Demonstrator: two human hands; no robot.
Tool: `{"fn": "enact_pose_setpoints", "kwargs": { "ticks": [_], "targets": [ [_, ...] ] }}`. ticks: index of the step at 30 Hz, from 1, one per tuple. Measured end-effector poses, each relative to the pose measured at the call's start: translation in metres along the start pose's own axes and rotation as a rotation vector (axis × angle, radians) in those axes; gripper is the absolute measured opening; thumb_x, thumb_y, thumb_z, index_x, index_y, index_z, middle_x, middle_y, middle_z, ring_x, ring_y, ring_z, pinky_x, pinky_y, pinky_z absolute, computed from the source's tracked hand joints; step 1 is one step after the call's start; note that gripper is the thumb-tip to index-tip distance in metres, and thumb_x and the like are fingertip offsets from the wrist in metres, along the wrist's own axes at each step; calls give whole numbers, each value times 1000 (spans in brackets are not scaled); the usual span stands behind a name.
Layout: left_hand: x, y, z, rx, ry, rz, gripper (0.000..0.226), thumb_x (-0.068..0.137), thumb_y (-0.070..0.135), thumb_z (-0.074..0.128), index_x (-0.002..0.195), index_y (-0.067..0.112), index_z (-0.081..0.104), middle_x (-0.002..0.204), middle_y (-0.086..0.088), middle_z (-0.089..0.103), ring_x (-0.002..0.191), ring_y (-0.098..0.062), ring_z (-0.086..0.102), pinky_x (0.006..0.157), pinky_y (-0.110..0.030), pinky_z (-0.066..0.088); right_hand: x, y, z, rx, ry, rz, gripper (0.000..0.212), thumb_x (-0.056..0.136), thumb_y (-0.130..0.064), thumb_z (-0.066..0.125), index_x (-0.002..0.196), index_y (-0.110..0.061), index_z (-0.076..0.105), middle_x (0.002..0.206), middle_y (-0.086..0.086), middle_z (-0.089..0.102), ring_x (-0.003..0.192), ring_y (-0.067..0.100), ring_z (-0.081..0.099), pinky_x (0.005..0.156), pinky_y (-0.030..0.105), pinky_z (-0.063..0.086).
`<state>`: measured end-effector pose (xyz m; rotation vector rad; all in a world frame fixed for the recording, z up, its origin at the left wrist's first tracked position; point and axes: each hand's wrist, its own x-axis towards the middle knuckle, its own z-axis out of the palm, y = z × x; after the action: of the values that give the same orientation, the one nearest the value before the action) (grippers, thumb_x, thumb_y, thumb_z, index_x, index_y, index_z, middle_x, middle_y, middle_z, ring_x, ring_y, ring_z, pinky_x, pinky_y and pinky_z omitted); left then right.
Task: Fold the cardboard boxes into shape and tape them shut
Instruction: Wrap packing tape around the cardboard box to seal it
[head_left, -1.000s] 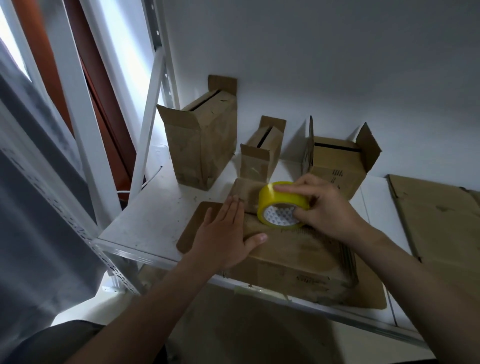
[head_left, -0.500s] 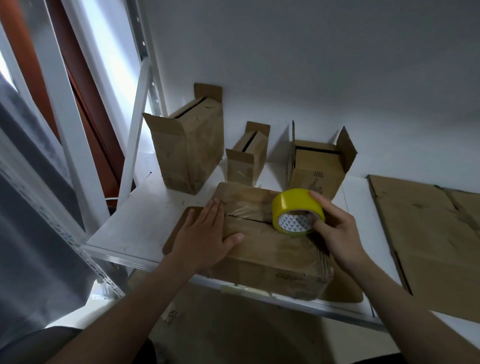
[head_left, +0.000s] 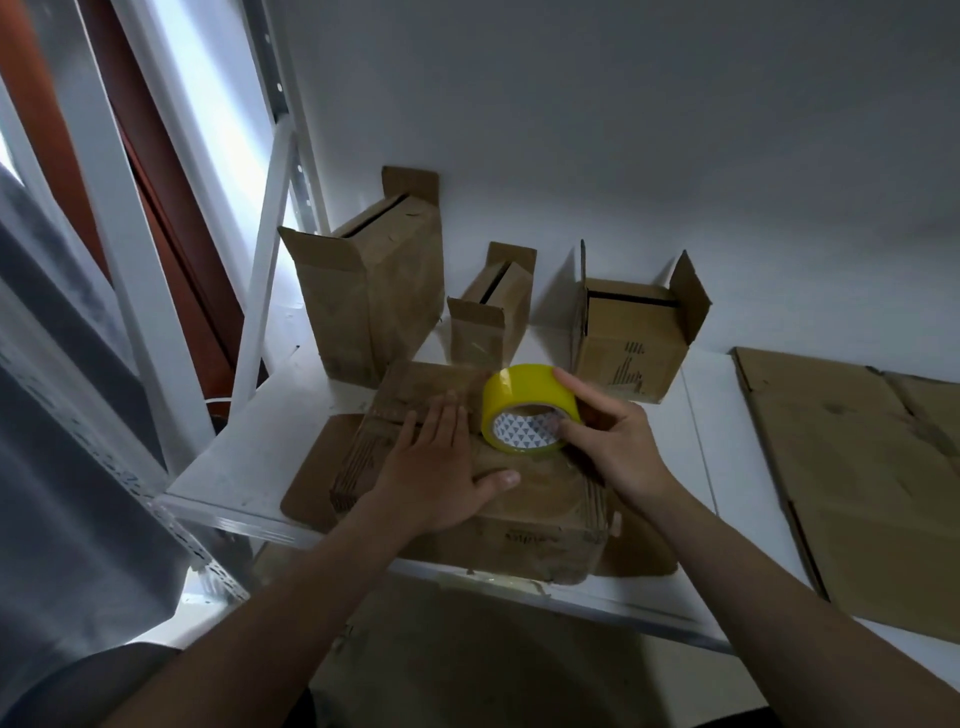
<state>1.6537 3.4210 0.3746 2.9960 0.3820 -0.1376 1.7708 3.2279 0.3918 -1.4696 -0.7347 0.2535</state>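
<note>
Taping the box top

Left hand (head_left: 439, 475) lies flat on the light, stiff cardboard box (head_left: 540, 540); right hand (head_left: 613, 441) grips the yellow tape roll (head_left: 527, 408) by its rim.

The view is dim and cool grey overall. Daylight enters from the tall window strip (head_left: 218, 130) at upper left, which is blown out to plain white. It brightens the left end of the flat white metal shelf (head_left: 260, 447) and falls off towards the right. The three upright brown cardboard boxes (head_left: 374, 296) throw soft shadows rightward on the pale grey wall (head_left: 623, 130). The yellow roll of packing tape (head_left: 519, 387) carries a faint sheen. Wide-angle distortion tilts the white slanted shelf brace (head_left: 261, 260) near the left edge. Cardboard surfaces look soft and smeared.
</note>
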Motion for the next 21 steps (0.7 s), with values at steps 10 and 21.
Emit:
{"fn": "enact_pose_setpoints", "kwargs": {
  "ticks": [10, 21],
  "targets": [
    [1, -1, 0, -44, -35, -6, 106, 89, 81, 18, 159, 7, -10, 167, -13, -20, 154, -21, -20, 125, -45, -10, 15, -32, -47, -432, -187, -65, 61, 84, 7, 68, 117, -44, 69, 115, -6, 60, 109, 6, 58, 77, 25, 58],
    [12, 46, -5, -52, -64, 107, 101, 93, 78, 21, 159, 9, -15, 164, -12, -27, 151, -20, -28, 123, -50, -13, -9, -10, -49, -344, -139, -134, 55, 95, 7, 59, 137, -28, 61, 131, 3, 56, 121, 10, 55, 79, 17, 53]
  ]
}}
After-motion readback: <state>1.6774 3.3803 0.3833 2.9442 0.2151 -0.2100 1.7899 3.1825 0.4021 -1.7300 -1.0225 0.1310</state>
